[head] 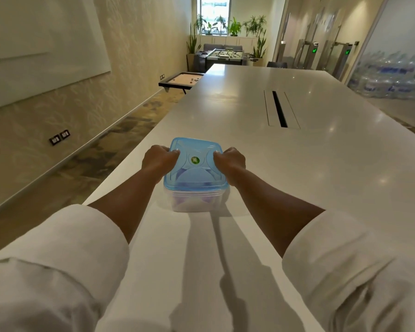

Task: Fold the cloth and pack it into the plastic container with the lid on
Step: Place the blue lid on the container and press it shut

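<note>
A clear plastic container (194, 200) stands on the white table in front of me, with its blue lid (194, 168) on top. Purple cloth (207, 199) shows faintly through the wall and lid. My left hand (157, 160) grips the lid's left edge, thumb pressing on top. On the opposite side my right hand (230, 161) holds the right edge the same way. Both forearms reach out from white sleeves.
The long white table (321, 164) stretches ahead, with a dark cable slot (279, 109) in its middle. The table's left edge runs close to the container. A low game board (181, 80) and a foosball table (222, 55) stand farther back.
</note>
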